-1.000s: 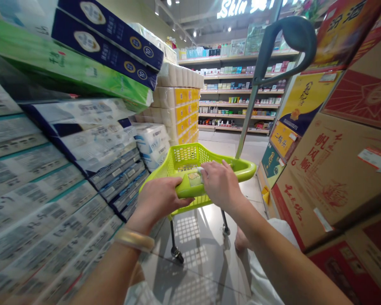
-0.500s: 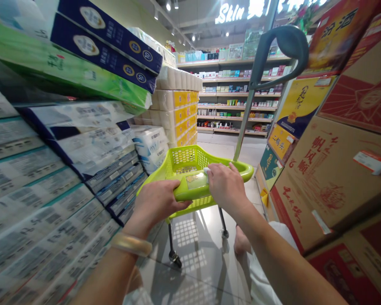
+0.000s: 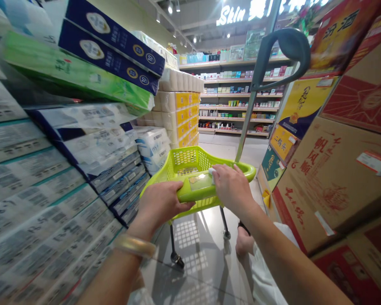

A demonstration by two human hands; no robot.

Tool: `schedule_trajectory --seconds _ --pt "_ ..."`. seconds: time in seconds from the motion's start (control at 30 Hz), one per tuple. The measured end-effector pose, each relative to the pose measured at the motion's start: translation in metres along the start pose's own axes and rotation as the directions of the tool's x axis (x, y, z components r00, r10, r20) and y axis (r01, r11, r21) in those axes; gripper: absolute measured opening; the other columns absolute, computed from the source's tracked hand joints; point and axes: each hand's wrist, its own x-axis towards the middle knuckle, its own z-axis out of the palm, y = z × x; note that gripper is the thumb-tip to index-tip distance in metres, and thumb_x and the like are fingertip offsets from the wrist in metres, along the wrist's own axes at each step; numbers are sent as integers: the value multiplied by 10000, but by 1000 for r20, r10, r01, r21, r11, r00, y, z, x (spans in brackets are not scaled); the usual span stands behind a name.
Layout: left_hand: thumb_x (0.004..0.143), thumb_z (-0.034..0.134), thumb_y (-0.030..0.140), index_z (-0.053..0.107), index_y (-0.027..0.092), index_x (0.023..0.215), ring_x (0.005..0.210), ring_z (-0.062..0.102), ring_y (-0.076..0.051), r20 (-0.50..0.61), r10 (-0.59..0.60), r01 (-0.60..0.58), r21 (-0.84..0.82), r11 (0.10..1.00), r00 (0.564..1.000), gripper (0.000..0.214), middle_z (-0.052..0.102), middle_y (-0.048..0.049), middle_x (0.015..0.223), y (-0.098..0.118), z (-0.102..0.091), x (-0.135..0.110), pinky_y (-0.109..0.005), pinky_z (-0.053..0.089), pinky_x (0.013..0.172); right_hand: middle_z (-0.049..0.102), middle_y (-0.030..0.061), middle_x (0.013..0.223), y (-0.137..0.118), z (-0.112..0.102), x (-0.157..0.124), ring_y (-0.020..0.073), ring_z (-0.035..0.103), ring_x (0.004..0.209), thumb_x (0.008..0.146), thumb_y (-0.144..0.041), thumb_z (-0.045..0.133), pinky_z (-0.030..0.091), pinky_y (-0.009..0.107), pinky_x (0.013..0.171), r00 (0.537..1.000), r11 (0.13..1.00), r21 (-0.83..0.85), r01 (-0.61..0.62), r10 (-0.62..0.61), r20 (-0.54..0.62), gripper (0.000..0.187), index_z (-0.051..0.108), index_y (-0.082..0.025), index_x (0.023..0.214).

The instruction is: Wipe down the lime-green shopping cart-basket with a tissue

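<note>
A lime-green shopping basket cart (image 3: 195, 157) with perforated walls stands on thin metal legs with casters. My left hand (image 3: 160, 202) is closed around the left part of its near handle bar, thumb on top, a gold bangle on the wrist. My right hand (image 3: 233, 186) wraps over the right part of the same bar. A small white thing (image 3: 211, 171) shows at its fingertips; its kind I cannot make out. Between the hands, a clear label panel (image 3: 199, 181) is set in the bar. From the cart's right corner rises a metal pole (image 3: 246, 123) with a grey looped handle (image 3: 257, 63).
Packs of tissue paper (image 3: 104, 59) and stacked wrapped goods (image 3: 44, 169) crowd the left side. Cardboard liquor cartons (image 3: 346, 169) wall the right. Ahead, shelves (image 3: 238, 94) of small boxes and bottles cross the tiled aisle's end. A foot (image 3: 244, 241) shows below my right forearm.
The whole view has shifted slightly, so the cart, hands and left-hand stacks appear a little farther right. Both hands stay on the handle bar; the right one sits slightly farther right along it.
</note>
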Motion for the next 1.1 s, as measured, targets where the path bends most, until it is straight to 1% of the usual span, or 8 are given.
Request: schedule_trajectory --seconds 0.27,0.33,0.5,0.57,0.73,0.83,1.0,1.1 --pt "705 605 622 674 276 921 780 663 -241 6 0 0 1 1000 1000 414 735 -37 876 3 1 -3 -299 352 591 701 57 1171 -57 24 -6 210 601 1146 992 -266 416 225 421 1149 981 977 94 194 -193 -14 273 677 -218 1057" --pt "707 596 634 678 274 911 782 659 -238 14 -9 9 -2 1000 1000 422 731 -37 875 1 0 -4 -299 357 600 707 49 1154 -53 21 -6 206 606 1139 995 -281 421 219 429 1150 984 980 96 176 -176 -2 268 675 -229 1063" --pt "712 554 708 672 276 849 747 650 -233 7 -10 10 8 1000 1000 468 715 -25 805 3 0 -6 -299 308 565 726 76 1075 -11 2 -1 227 636 1056 1005 -295 385 264 459 1107 1000 1000 20 -20 20 8 314 684 -204 1034" --pt "711 557 709 670 278 851 743 652 -235 1 -10 10 15 1000 1000 467 717 -24 798 5 0 -6 -300 292 556 728 88 1057 -6 1 0 235 637 1045 1002 -286 387 277 458 1095 999 999 -2 -40 40 9 314 687 -192 1012" --pt "708 581 669 669 277 877 758 665 -237 -1 -10 10 20 1000 1000 436 732 -28 825 7 2 -5 -299 289 554 720 67 1095 -42 17 -5 220 617 1097 988 -257 412 244 426 1127 991 988 70 136 -134 -26 276 682 -205 1017" --pt "701 601 639 668 285 905 768 670 -243 2 -12 12 33 999 1000 414 739 -26 852 5 1 -5 -301 290 552 715 53 1123 -55 22 -9 211 618 1107 990 -275 423 227 438 1143 983 978 102 180 -176 -44 264 677 -220 1033" --pt "719 533 718 665 298 827 735 661 -238 1 -8 8 30 1000 1000 453 721 -13 792 5 -1 -9 -304 275 536 709 58 1157 -20 9 -13 221 609 1133 1000 -287 410 223 484 1146 994 994 76 73 -66 -83 278 666 -221 1087" --pt "704 547 719 668 295 845 733 655 -235 -5 -17 17 42 999 1000 463 715 -16 786 7 -2 -10 -301 280 540 700 71 1183 1 4 -15 225 615 1122 996 -268 409 273 484 1123 993 999 52 7 -1 -119 278 665 -212 1090"
